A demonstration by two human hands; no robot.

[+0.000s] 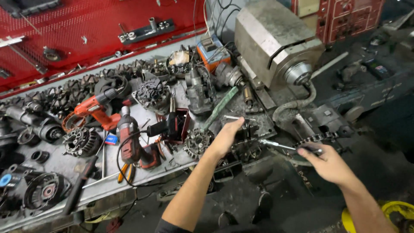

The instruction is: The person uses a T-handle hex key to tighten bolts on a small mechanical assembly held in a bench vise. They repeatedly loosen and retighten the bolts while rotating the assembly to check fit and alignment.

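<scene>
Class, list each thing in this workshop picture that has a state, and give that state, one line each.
Left hand: resting on the dark motor part.
Right hand: closed on the ratchet wrench handle.
Ratchet wrench: level, its head at the motor part.
Orange drill: lying down.
Red drill: lying down.

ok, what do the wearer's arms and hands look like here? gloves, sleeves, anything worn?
Both hands are bare: no gloves on the left hand or right hand. No watch or rings visible. Forearms are uncovered; a dark short sleeve edge shows on the left arm. The right arm's sleeve is out of frame.
</scene>
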